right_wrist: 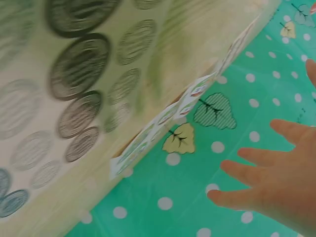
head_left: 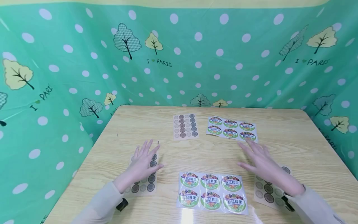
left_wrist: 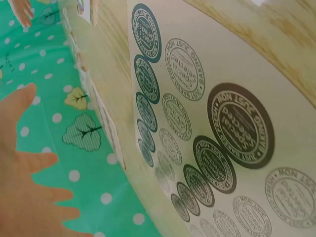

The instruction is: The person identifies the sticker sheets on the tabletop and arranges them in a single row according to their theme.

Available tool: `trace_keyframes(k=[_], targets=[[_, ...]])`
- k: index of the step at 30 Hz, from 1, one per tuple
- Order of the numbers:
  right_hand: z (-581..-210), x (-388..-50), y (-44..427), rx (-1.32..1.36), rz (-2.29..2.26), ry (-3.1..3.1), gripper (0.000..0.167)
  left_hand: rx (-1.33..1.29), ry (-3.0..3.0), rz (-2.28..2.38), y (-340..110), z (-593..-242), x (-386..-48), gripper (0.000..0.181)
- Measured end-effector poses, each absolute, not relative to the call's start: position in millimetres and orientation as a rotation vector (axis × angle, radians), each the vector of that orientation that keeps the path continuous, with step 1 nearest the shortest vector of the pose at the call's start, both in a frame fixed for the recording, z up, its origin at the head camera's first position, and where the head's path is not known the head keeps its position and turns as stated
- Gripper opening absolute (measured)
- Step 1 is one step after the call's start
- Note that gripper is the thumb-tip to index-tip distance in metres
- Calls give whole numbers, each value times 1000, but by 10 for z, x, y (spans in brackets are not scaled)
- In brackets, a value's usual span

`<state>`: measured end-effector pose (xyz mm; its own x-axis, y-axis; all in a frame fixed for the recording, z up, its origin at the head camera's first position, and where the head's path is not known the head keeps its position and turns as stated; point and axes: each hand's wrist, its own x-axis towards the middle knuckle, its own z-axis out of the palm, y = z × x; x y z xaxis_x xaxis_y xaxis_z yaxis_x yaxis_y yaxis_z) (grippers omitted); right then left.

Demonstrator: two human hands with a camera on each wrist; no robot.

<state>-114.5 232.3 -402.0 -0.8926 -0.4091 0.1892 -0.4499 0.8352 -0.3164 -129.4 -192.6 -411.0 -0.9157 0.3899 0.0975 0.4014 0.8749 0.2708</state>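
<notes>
My left hand (head_left: pixel 142 165) is held with fingers spread over a sheet of round "Special Selected" seal stickers (head_left: pixel 144 187); nothing is in its grasp. In the left wrist view that sheet (left_wrist: pixel 197 116) shows rows of blue, grey and dark brown seals. On the other side, my right hand (head_left: pixel 264 161) spreads its fingers above a similar seal sticker sheet (head_left: pixel 268 189), partly hidden by the forearm. Between the hands, near the front, lies a sheet of oval fruit stickers (head_left: pixel 211 192). The right fingertips come close to a second fruit sticker sheet (head_left: pixel 231 128) farther back.
Another seal sticker sheet (head_left: pixel 185 127) lies toward the back of the wooden table (head_left: pixel 139 124). A green dotted cloth (head_left: pixel 179 56) with printed trees hangs behind and beside the table. Dark bands (head_left: pixel 122 204) circle both wrists.
</notes>
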Motion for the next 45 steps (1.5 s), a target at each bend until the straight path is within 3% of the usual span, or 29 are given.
trace_keyframes(k=[25, 45], targets=[[-3945, -1314, 1684, 868, 670, -2906, 66, -536, -2943, -647, -2265, -4096, -1161, 69], [-3906, -1434, 982, 1091, 975, -2935, 56, -390, -2895, -821, -2533, -4166, -1095, 51]])
